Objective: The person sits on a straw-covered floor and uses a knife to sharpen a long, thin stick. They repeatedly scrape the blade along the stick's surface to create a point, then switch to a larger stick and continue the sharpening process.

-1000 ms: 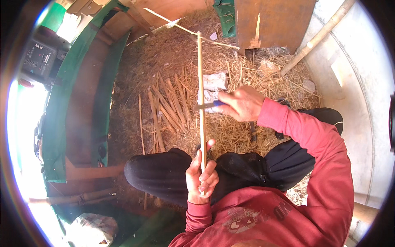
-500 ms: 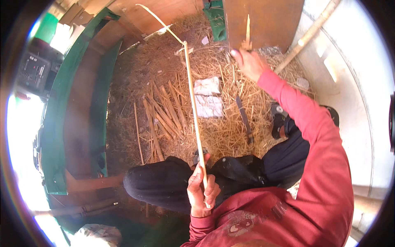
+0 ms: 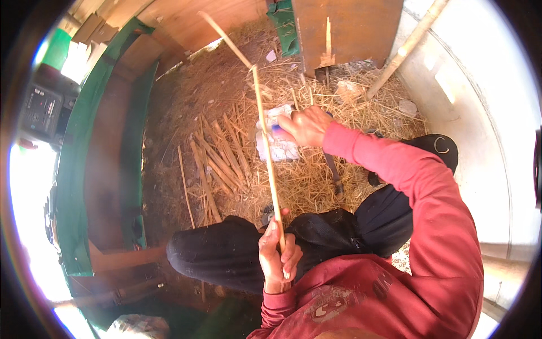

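Note:
My left hand (image 3: 278, 251) is closed round the lower end of a long pale stick (image 3: 264, 121), which rises away from me and bends sharply to the left at its far part. Beside the stick's middle is my right hand (image 3: 306, 125), fingers pinched together. A small blue thing (image 3: 276, 129) shows at its fingertips, too small and blurred to name. Underneath lies a white folded sheet or pad (image 3: 282, 151) on the straw, partly hidden by the right hand. Just right of the pad, a dark-bladed knife (image 3: 333, 169) lies on the straw, its far end covered by my right sleeve.
Several split wood sticks (image 3: 220, 161) lie in a pile left of the pad. A pointed wooden piece (image 3: 327, 53) stands before a brown board (image 3: 353, 28) at the back. A pole (image 3: 403, 51) leans at the right. A green-edged trough (image 3: 79, 198) runs along the left.
My right hand has come from the upright wooden piece at the back toward me and left, to the stick's middle. My left hand keeps its hold on the stick.

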Available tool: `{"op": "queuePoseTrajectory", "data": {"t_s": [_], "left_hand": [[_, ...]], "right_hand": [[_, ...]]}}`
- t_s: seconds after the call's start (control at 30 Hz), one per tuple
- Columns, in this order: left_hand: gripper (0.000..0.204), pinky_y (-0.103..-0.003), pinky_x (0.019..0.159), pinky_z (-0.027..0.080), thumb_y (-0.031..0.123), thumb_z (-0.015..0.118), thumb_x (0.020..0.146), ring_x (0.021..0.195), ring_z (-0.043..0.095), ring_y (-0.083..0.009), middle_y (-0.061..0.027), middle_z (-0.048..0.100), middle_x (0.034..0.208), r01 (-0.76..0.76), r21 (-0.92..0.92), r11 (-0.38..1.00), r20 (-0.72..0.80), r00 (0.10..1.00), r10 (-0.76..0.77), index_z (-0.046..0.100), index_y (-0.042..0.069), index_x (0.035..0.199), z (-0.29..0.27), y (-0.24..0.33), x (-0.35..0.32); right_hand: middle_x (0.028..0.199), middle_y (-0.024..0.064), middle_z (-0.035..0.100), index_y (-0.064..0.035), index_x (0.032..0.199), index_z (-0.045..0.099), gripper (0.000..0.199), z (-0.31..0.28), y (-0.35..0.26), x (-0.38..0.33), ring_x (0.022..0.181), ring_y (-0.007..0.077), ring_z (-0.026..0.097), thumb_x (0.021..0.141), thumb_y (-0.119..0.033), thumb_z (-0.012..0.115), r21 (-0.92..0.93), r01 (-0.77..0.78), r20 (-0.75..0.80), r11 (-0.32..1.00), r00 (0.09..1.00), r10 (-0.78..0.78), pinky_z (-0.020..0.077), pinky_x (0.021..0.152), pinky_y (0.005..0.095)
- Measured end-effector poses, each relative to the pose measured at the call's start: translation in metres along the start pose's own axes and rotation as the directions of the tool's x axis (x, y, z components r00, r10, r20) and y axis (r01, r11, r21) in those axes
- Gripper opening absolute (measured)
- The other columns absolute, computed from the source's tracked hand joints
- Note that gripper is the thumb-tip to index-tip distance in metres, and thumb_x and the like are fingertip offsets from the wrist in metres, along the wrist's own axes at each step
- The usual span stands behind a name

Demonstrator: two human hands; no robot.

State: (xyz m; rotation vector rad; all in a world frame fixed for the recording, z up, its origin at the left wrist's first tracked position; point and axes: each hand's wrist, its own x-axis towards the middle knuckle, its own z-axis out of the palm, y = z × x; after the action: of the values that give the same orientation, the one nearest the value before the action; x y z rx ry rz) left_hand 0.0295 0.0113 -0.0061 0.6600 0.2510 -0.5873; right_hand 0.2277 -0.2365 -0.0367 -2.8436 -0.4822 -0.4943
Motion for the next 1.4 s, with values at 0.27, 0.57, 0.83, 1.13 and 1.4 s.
{"op": "queuePoseTrajectory", "data": {"t_s": [0.27,0.57,0.83,1.13,1.4], "left_hand": [[0.039,-0.023,0.028,0.026,0.021,0.04,0.104,0.027,0.027,-0.01,-0.0023,0.036,0.045,0.13,-0.074,0.989,0.129,0.984,-0.12,0.043,0.0,0.136,0.0,-0.008,-0.004],[0.041,-0.023,0.029,0.029,0.022,0.038,0.104,0.028,0.029,-0.0112,-0.0024,0.036,0.047,0.068,-0.232,0.97,0.158,0.987,-0.031,0.04,0.002,0.139,-0.011,0.016,-0.003],[0.038,-0.022,0.027,0.027,0.025,0.038,0.104,0.026,0.028,-0.0095,-0.0003,0.035,0.045,0.004,-0.038,0.999,0.09,0.996,0.0,0.044,0.002,0.135,-0.007,0.015,-0.011],[0.041,-0.022,0.028,0.026,0.023,0.04,0.104,0.027,0.029,-0.01,-0.0016,0.035,0.046,0.013,-0.163,0.987,0.145,0.989,0.011,0.041,0.001,0.139,-0.011,0.013,-0.023],[0.04,-0.022,0.028,0.025,0.025,0.039,0.104,0.027,0.028,-0.0086,0.0004,0.035,0.047,0.043,-0.003,0.999,0.111,0.993,-0.043,0.043,0.002,0.136,-0.005,0.011,-0.016]], "right_hand": [[0.082,0.0243,0.066,-0.0013,0.097,0.056,0.053,-0.002,0.065,0.018,0.089,0.0333,0.068,0.101,-0.048,0.032,0.294,-0.395,-0.097,0.87,0.894,0.438,0.0499,0.078,0.0476],[0.049,0.0066,0.045,-0.0071,0.09,0.054,0.039,-0.038,-0.008,-0.02,0.039,0.0194,0.045,0.101,-0.043,0.041,0.445,0.005,0.12,0.896,0.991,-0.065,0.0415,0.042,0.0403],[0.046,0.0057,0.043,-0.0047,0.097,0.05,0.037,-0.01,-0.041,-0.024,0.036,0.0243,0.046,0.1,-0.041,0.043,0.139,0.224,0.0,0.965,0.974,-0.226,0.0349,0.029,0.0371],[0.047,0.0094,0.048,-0.0021,0.095,0.056,0.042,-0.041,0.024,0.01,0.037,0.027,0.047,0.103,-0.04,0.04,0.192,-0.042,-0.132,0.981,0.989,0.068,0.0428,0.038,0.0413],[0.05,0.0067,0.049,-0.0081,0.095,0.059,0.027,-0.013,-0.012,-0.008,0.039,0.0235,0.049,0.098,-0.034,0.051,0.17,0.173,-0.064,0.97,0.984,-0.164,0.0417,0.036,0.0368]]}}
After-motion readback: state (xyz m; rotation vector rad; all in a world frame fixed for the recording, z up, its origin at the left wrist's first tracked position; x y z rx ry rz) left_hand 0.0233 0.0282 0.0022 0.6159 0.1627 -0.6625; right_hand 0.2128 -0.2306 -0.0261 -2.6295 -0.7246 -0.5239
